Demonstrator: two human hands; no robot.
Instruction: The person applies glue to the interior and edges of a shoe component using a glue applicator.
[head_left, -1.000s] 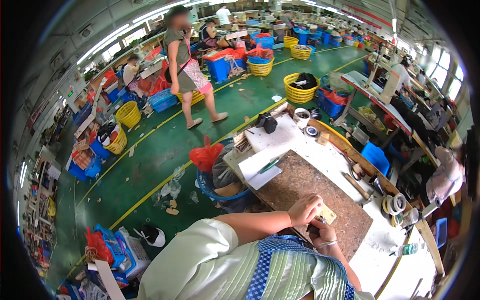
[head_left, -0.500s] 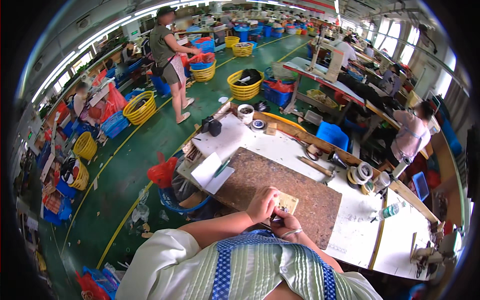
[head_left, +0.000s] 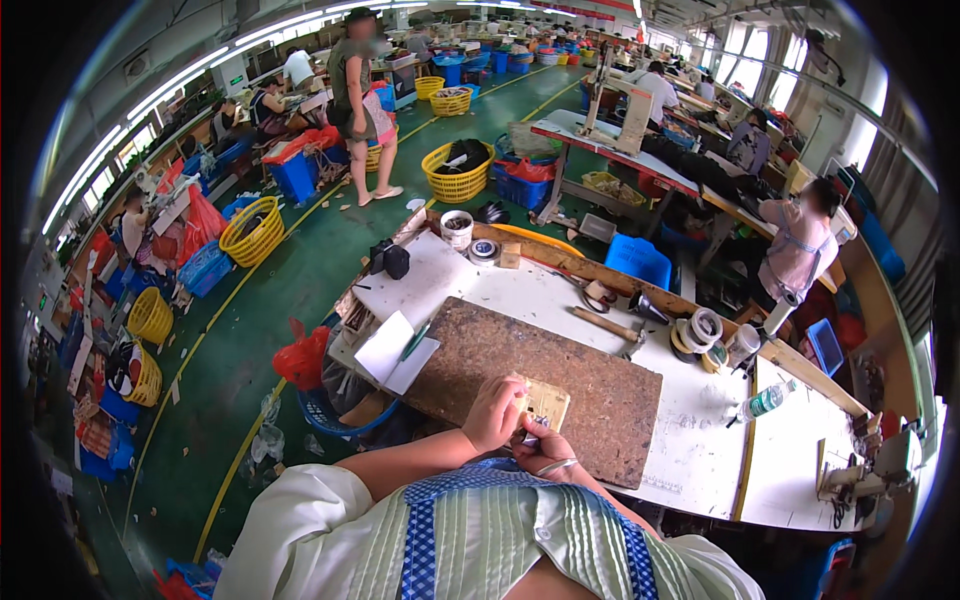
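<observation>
Just in front of my body, my left hand point(head_left: 495, 412) and my right hand point(head_left: 543, 448) are close together over the near edge of a brown, worn board point(head_left: 590, 385). The left fingers are curled and pinched at the left side of a pale yellow, squarish piece point(head_left: 552, 399). Small dark and shiny bits show on that piece, too small to name. My right hand is closed, with its thumb near those bits and a dark object partly hidden between the fingers. A bracelet circles the right wrist.
On the white table point(head_left: 690, 460) lie a hammer point(head_left: 605, 322), tape rolls point(head_left: 703, 328), a bottle point(head_left: 765, 402), a notebook with a pen point(head_left: 397, 352) and a white tub point(head_left: 457, 230). A blue basket point(head_left: 345, 422) stands left of it. A person point(head_left: 360, 110) stands in the aisle.
The view has shifted slightly, so the table appears further left. The standing person has turned and moved their arms. My hands keep nearly the same pose at the pale yellow piece.
</observation>
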